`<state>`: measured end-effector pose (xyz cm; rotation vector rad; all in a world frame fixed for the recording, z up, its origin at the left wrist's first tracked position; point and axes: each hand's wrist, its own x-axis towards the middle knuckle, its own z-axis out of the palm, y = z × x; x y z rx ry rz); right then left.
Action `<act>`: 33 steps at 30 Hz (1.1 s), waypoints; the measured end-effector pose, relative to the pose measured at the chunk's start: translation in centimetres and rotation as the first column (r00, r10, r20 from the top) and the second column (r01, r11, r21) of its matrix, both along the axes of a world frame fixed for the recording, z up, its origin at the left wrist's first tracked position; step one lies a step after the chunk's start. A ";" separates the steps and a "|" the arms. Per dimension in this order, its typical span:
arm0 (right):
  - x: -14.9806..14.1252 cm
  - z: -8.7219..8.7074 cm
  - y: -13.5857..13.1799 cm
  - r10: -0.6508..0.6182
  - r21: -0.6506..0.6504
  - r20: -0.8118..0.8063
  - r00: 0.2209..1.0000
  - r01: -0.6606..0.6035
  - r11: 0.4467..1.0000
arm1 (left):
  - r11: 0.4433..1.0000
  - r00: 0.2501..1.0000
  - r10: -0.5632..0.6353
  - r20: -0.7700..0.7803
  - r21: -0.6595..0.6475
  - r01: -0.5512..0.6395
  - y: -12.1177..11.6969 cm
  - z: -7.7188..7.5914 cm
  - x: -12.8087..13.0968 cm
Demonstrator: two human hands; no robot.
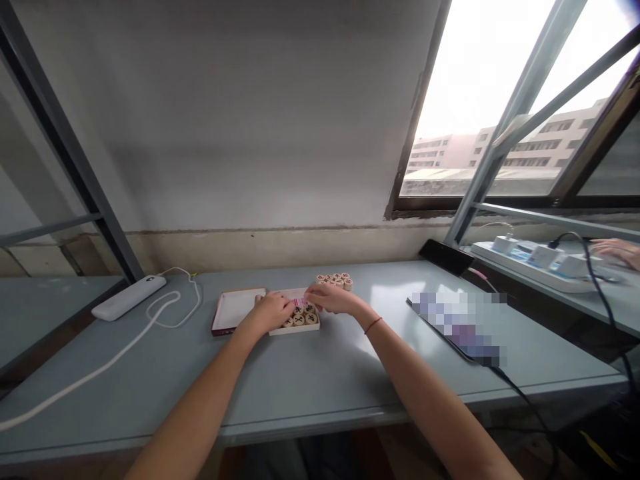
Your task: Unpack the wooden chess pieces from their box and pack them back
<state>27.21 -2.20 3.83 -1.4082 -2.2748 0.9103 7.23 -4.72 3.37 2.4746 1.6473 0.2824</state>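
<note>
We note round pieces [299, 320] in the white box [301, 329] — left hand [273, 311] over its left side, right hand [333, 298] at its right; fingers curled, whether pinching we cannot tell.

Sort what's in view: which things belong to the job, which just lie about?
In use:
left hand
right hand
white box
round pieces inside
pieces behind
red-sided lid

Lying about:
white oblong device
black device
pixelated device
power strip

Open desk [310, 387] lies your side of the white box [301, 329] and rightward to the pixelated device [457, 330]; the red-edged tray [237, 311] obstructs passage left of your left hand [273, 311], the grouped pieces [335, 281] beyond your right hand [335, 299].
</note>
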 end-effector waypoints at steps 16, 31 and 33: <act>-0.8 -0.1 -0.4 0.008 0.012 0.100 0.995 -0.009 1.000 | 0.994 1.000 -0.009 -0.023 -0.111 0.007 0.9 0.4 -1.6; -0.7 -0.3 -0.3 0.018 -0.059 0.065 0.998 -0.014 0.998 | 0.984 0.970 -0.125 0.208 -0.099 0.148 0.2 1.2 -1.5; -0.7 -0.4 -0.2 0.016 -0.067 0.062 0.998 -0.012 0.998 | 0.976 0.958 -0.145 0.248 -0.122 0.179 0.3 1.0 -1.6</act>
